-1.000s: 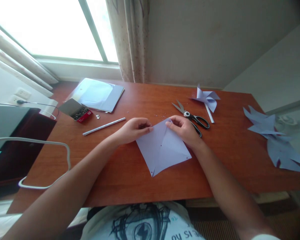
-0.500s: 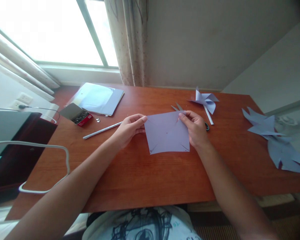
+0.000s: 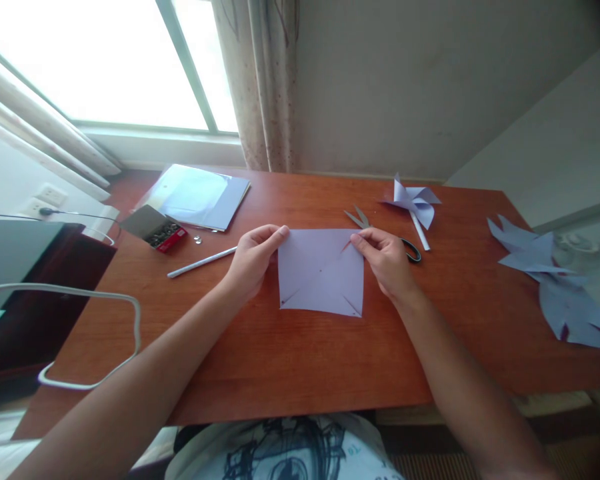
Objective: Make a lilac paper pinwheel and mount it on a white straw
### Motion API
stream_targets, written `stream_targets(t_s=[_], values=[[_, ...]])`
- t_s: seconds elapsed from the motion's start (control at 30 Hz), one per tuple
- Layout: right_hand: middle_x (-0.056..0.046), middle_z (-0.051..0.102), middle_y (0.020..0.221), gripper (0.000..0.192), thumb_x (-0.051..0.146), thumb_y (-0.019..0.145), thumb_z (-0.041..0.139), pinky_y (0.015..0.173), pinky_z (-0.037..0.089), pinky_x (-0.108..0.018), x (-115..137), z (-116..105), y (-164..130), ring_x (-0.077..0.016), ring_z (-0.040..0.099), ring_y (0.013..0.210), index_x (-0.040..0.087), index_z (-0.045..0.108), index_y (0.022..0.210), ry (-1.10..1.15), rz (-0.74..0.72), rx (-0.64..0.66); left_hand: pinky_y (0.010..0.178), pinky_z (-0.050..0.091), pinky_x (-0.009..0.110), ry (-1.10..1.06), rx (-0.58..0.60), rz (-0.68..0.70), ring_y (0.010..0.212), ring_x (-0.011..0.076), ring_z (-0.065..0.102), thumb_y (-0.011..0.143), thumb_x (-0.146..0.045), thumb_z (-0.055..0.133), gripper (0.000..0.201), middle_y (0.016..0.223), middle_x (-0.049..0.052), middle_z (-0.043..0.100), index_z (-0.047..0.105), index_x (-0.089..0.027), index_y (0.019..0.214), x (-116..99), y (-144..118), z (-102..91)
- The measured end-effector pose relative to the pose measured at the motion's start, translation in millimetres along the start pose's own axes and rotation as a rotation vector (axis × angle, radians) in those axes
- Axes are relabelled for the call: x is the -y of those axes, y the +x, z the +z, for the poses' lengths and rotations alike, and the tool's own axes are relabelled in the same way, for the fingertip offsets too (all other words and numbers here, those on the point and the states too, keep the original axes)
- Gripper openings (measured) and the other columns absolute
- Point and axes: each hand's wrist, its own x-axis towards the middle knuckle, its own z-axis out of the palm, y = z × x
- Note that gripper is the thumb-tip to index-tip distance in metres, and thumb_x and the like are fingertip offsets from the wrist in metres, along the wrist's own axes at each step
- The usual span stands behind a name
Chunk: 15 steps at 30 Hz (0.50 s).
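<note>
Between my hands is a pale lilac square sheet of paper [image 3: 321,283], with slits running in from its corners and a small dot at its centre. My left hand [image 3: 257,257] pinches its upper left corner, thumb on top. The upper right corner is gripped by my right hand [image 3: 383,257], where the slit gapes and shows the wood below. Just behind my right hand lie scissors [image 3: 359,217] with parted blades, partly covered by that hand. A rolled white paper stick [image 3: 203,262] rests to the left, one end hidden behind my left hand.
A finished paper pinwheel [image 3: 414,199] on a stick lies at the back right. Several cut paper sheets [image 3: 573,303] overlap at the right edge. At left are an open red box [image 3: 166,235] of small metal pieces, a sheaf of paper [image 3: 200,197] and a white cable [image 3: 138,327].
Both hands have brought the sheet slightly left, turning it a little so that its top edge is now level. More of the scissors shows.
</note>
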Motion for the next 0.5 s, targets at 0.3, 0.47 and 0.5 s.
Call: stream_targets(t_s=[0.3, 0.47, 0.5], values=[[0.001, 0.065, 0.069, 0.029, 0.050, 0.076, 0.078, 0.060, 0.045, -0.029, 5.8, 1.3, 0.7, -0.0152, 0.055, 0.063, 0.022, 0.070, 0.077, 0.015, 0.011, -0.040, 0.056, 0.039, 0.023, 0.065, -0.026, 0.071, 0.058, 0.0104, 0.050, 0.073, -0.047, 0.082, 0.035, 0.065, -0.002, 0.060, 0.066, -0.017, 0.070, 2.2, 1.3, -1.2], [0.000, 0.069, 0.071, 0.025, 0.046, 0.077, 0.078, 0.061, 0.046, -0.028, 3.7, 0.7, 0.8, -0.0153, 0.058, 0.066, 0.021, 0.072, 0.077, 0.004, 0.007, 0.004, 0.054, 0.037, 0.023, 0.190, 0.039, 0.088, 0.058, 0.0112, 0.050, 0.080, -0.048, 0.074, 0.034, 0.065, -0.001, 0.059, 0.065, -0.017, 0.071, -0.7, 3.0, -5.5], [0.000, 0.070, 0.072, 0.025, 0.045, 0.078, 0.078, 0.061, 0.047, -0.028, 2.5, 0.5, 0.8, -0.0157, 0.060, 0.067, 0.021, 0.073, 0.078, -0.012, 0.012, 0.021, 0.056, 0.038, 0.023, 0.259, 0.051, 0.130, 0.060, 0.0118, 0.051, 0.081, -0.048, 0.074, 0.034, 0.066, -0.001, 0.061, 0.066, -0.017, 0.071, -2.7, 4.8, -8.2]])
